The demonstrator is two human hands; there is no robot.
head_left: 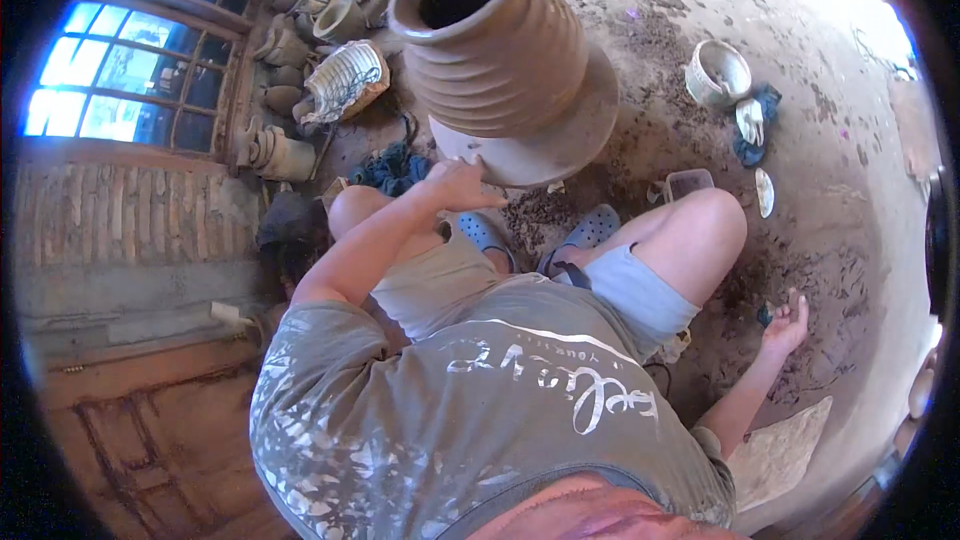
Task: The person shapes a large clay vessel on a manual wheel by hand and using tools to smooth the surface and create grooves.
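Note:
A large ribbed clay pot [500, 50] with a wide rim and dark mouth stands upright on a round potter's wheel [590, 125] in front of my knees. My left hand [458, 183] is at the near left edge of the wheel, a fingertip touching it and another finger stretched to the right. Nothing shows in that hand. Out to my right, low over the floor, my right hand [787, 324] is raised with its fingers apart. A small dark teal thing [765, 315] shows right beside its fingers; whether it touches them I cannot tell.
Beyond the pot to the right are a round clay-smeared tub [718, 73] and a blue-and-white cloth [752, 127]. A white basket [345, 80] and several pots stand along the left wall. Dark cloth [390, 170] lies left of the wheel. Clay crumbs litter the floor.

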